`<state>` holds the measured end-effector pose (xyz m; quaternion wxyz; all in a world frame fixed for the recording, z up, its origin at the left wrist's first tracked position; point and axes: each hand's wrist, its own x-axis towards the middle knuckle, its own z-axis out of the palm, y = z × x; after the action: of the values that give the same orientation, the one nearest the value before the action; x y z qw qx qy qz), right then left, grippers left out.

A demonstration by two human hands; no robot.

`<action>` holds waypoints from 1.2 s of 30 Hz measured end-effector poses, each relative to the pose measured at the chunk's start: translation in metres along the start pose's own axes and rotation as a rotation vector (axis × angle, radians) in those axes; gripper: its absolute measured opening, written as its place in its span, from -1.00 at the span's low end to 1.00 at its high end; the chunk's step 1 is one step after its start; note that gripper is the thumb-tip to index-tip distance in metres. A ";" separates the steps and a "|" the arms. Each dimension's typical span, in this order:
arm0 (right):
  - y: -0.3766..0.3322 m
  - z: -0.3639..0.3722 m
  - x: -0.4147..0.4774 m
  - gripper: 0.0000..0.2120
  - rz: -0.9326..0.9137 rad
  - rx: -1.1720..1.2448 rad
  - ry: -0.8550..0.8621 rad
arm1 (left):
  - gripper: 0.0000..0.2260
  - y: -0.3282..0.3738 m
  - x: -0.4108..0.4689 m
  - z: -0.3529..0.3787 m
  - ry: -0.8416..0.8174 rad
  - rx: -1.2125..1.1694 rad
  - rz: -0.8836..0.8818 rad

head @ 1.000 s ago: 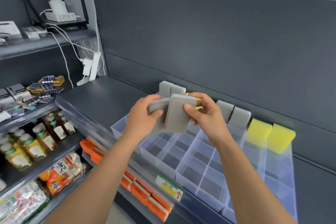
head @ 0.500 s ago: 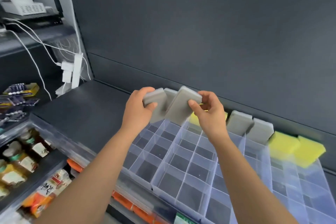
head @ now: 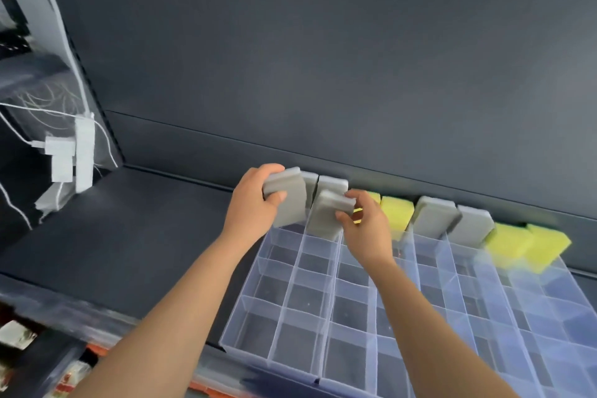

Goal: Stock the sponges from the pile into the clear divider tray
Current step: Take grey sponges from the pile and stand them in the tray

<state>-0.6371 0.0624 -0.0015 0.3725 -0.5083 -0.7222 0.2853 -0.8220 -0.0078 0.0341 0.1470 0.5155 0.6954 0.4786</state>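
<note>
Filling most of the upper frame, the dark grey back panel (head: 323, 58) rises behind a dark grey shelf (head: 145, 229) that runs from centre left to the lower left. Next in size is the clear plastic divider tray (head: 355, 317), spreading across the lower centre and right of the frame; its square compartments are nearly all bare, the dark shelf showing through them.

Only the back row, along the panel at mid-frame, carries stock. Standing upright there, from left to right, are 2 grey rectangular sponges (head: 332, 186) partly hidden behind the hands, 2 yellow foam sponges (head: 396, 213), 2 more grey sponges (head: 452, 220), and 2 further yellow sponges (head: 529, 242) at the right, blurred.

A white power strip with plugs and cables (head: 74, 158) hangs at centre left.

The left hand (head: 255, 207) has its fingers wrapped around a grey sponge (head: 289, 200), thumb across the front face, holding it upright above the second row at the tray's left end. The right hand (head: 365, 226) pinches another grey sponge (head: 329, 213) between thumb and fingers, its lower edge dipping toward the compartment just in front of the back-row grey ones.

By this showing the job is early: 1 row stocked, a second just beginning, and the several rows nearer the camera still to be filled. The pile itself is not in view.
</note>
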 end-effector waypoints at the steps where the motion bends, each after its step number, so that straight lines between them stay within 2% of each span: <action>1: 0.001 0.002 -0.001 -0.71 -0.012 -0.035 -0.009 | -0.68 -0.002 0.002 0.000 -0.015 0.001 0.008; 6: 0.005 0.013 0.004 -0.70 -0.017 -0.225 -0.088 | -0.67 -0.008 0.015 0.002 -0.098 0.019 0.051; 10: 0.007 0.013 0.013 -0.66 -0.041 -0.308 -0.057 | -0.67 -0.010 0.022 0.007 -0.171 0.068 0.065; 16: 0.009 0.015 0.011 -0.63 -0.119 -0.306 -0.034 | -0.67 -0.016 0.031 0.014 -0.171 0.125 0.078; 22: 0.013 0.015 0.011 -0.73 -0.175 -0.297 -0.009 | -0.68 -0.022 0.032 0.021 -0.244 0.189 0.137; 29: 0.015 0.020 0.011 -0.75 -0.320 -0.370 0.070 | -0.69 -0.037 0.030 0.026 -0.286 0.290 0.173; 36: 0.013 0.020 0.007 -0.77 -0.360 -0.430 0.102 | -0.63 -0.042 0.023 0.033 -0.232 0.362 0.265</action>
<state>-0.6485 0.0727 -0.0215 0.3367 -0.4528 -0.8251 0.0292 -0.8325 0.0283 -0.0104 0.0671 0.6717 0.6745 0.2989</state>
